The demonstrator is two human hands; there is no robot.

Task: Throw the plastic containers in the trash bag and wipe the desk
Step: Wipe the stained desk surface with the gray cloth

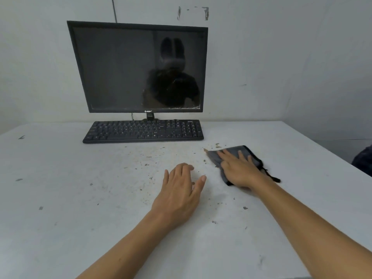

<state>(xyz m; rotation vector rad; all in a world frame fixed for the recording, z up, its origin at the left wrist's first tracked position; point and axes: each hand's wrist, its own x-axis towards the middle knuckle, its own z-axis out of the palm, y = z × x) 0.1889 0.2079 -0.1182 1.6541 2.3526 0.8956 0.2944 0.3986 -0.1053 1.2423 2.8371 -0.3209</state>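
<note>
Four fingers [231,156] of the right hand [240,170] lay spread and flat on a grey cloth [237,156], thumb tucked at the near edge; the hand pressed the cloth down with an open palm and gripped nothing. Cloth: folded, dark-edged, flat on the white counter [80,198], to the right of centre, its long axis running from far-left to near-right, a dark loop or tag trailing off its near-right corner. Soil: brown specks and crumbs [149,158] scattered to the left of the cloth and ahead of it, thickest in the band between the cloth and the keyboard [143,130], a few larger bits touching the cloth's far-left corner. Judgement: the unwiped dirt lay leftward from the fingertips, so the coming stroke would call for a sweep to the left, across the cloth's short axis. Left hand [179,190]: just beside the cloth on its left, palm down, loosely open, fingers curled slightly, empty; whether it touched the counter could not be told. It sat in the path of such a sweep. Right hand nearer the cloth; both forearms reached forward from the near edge, the right angled inward from the right. Plastic containers and trash bag: none in view; that part of the task appeared done. Monitor [136,67], dark, behind the keyboard.
</note>
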